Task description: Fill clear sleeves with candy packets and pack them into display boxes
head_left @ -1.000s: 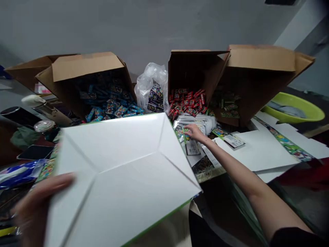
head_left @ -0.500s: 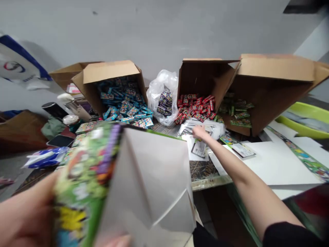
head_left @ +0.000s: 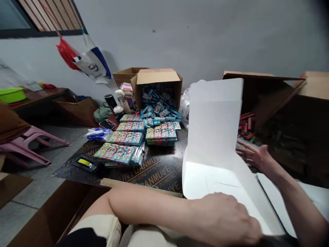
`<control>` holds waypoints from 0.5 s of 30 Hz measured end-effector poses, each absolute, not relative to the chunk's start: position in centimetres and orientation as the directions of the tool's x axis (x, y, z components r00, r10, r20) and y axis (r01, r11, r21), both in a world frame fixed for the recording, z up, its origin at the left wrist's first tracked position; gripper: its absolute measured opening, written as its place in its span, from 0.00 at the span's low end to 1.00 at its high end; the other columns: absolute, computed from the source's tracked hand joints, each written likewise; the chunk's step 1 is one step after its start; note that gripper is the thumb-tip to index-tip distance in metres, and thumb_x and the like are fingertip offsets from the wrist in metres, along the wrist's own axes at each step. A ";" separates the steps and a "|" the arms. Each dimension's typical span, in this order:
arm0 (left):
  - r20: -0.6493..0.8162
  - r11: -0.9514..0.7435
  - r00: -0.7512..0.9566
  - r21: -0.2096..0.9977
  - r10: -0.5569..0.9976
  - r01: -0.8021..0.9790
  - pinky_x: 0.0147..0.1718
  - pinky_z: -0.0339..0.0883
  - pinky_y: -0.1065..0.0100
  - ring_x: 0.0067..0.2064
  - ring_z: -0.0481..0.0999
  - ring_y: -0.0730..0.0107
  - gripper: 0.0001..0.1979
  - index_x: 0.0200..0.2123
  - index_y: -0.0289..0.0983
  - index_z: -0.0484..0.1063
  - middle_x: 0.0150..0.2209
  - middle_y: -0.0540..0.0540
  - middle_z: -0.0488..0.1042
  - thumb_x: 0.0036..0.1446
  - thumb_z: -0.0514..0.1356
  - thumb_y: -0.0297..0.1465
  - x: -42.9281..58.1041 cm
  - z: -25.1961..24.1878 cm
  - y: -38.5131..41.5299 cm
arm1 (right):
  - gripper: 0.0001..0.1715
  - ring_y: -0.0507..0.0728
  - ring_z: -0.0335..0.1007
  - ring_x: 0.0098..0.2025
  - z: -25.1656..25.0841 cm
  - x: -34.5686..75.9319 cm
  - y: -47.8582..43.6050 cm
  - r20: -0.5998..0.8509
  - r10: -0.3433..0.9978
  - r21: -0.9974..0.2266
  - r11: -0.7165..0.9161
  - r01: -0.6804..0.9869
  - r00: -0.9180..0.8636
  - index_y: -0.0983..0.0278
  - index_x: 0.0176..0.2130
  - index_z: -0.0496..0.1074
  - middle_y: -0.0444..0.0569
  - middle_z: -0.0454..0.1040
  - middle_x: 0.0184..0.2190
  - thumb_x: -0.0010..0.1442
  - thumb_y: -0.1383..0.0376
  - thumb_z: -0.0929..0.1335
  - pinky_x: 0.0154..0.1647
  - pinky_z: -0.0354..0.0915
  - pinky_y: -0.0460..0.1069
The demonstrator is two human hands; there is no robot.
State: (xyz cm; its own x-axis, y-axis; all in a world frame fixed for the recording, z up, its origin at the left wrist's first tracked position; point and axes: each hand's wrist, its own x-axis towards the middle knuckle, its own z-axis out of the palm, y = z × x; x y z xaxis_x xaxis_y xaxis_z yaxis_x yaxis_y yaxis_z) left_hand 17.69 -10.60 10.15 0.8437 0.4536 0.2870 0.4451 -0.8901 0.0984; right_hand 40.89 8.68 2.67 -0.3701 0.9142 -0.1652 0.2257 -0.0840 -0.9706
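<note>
An opened-out cardboard gift box (head_left: 214,133), white on the inside, stands on the table in front of me with its lid panel raised. My left hand (head_left: 223,218) reaches across to its near side, fingers curled down over the edge; their tips are hidden. Beyond the box's right wall, my right hand (head_left: 254,156) has its fingers spread, with nothing in them. Whether it touches the wall I cannot tell. Left of the box lie stacks of colourful flat packs (head_left: 117,152) and a shorter stack (head_left: 161,133).
A carton (head_left: 159,77) spills small blue packets (head_left: 160,106). Red packets (head_left: 247,125) lie in a dark carton to the right. A black tape dispenser (head_left: 86,163), a blue-and-white plastic packet (head_left: 99,133) and bottles (head_left: 122,99) stand at left. A pink stool (head_left: 28,140) is on the floor.
My view has turned left. The box, earlier held up close in my left hand with its printed side showing, is now down on the table. My right hand has left the papers.
</note>
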 end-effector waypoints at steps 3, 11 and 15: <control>0.187 -0.828 0.825 -0.084 0.533 0.554 0.14 0.52 0.67 0.24 0.71 0.63 0.03 0.29 0.33 0.68 0.23 0.42 0.69 0.50 0.54 0.26 16.4 2.6 -9.2 | 0.32 0.64 0.66 0.49 1.4 39.3 5.3 -0.024 0.995 -0.984 -0.006 0.179 -0.098 0.48 0.49 0.66 0.61 0.64 0.52 0.47 0.39 0.61 0.40 0.65 0.57; 0.045 -0.434 0.550 0.671 0.834 0.602 0.28 0.64 0.66 0.32 0.73 0.61 0.08 0.27 0.36 0.71 0.27 0.44 0.74 0.43 0.62 0.34 10.5 -3.1 -7.0 | 0.21 0.59 0.60 0.55 1.9 21.3 -2.2 0.237 0.726 -0.855 0.471 0.216 -0.645 0.55 0.51 0.66 0.47 0.66 0.52 0.58 0.55 0.61 0.57 0.56 0.57; -0.205 0.205 -0.046 0.979 0.978 0.006 0.29 0.65 0.66 0.27 0.72 0.65 0.16 0.20 0.32 0.70 0.21 0.44 0.72 0.45 0.61 0.41 3.6 -0.5 -6.9 | 0.33 0.59 0.42 0.63 1.9 13.5 2.9 0.224 0.781 -0.915 0.374 0.148 -0.583 0.61 0.57 0.58 0.50 0.53 0.60 0.56 0.50 0.62 0.62 0.41 0.56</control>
State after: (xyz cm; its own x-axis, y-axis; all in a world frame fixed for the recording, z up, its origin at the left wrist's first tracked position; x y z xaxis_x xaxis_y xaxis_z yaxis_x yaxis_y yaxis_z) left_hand 3.61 -6.95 -0.47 -0.0457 0.9778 -0.2047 0.0063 0.2051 0.9787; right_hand 13.50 2.93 1.88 -0.5834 0.7806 0.2243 0.1485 0.3740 -0.9155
